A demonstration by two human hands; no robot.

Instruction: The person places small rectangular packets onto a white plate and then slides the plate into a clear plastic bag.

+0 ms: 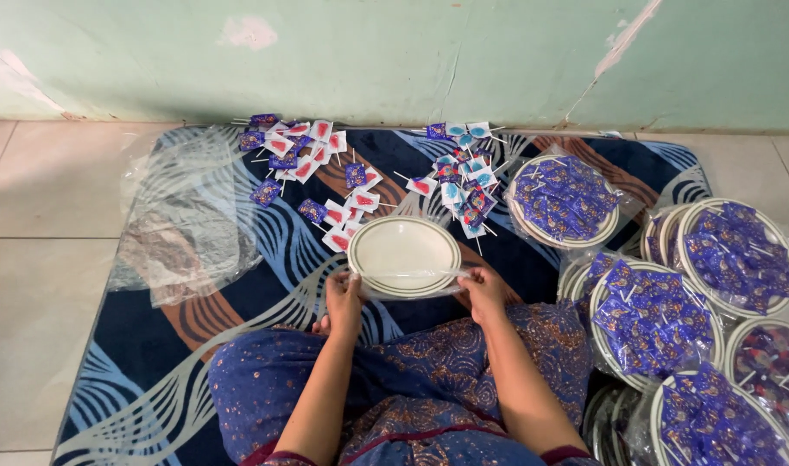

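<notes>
We're seated at the near edge of the mat (239, 285), L hand (344, 298) & R hand (482, 289) each pinched shut on the clear wrap (412, 278) round an empty white plate (403, 253) mid-mat. Wrapped candy-filled plates (653, 319) stack at the right edge; loose lollipops (325, 173) lie by the far edge.

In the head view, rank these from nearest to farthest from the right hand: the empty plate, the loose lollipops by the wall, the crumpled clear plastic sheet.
1. Empty plate: touching the right hand, just ahead.
2. Loose lollipops: farther ahead, by the wall.
3. Crumpled clear plastic sheet: far across on the left.
</notes>
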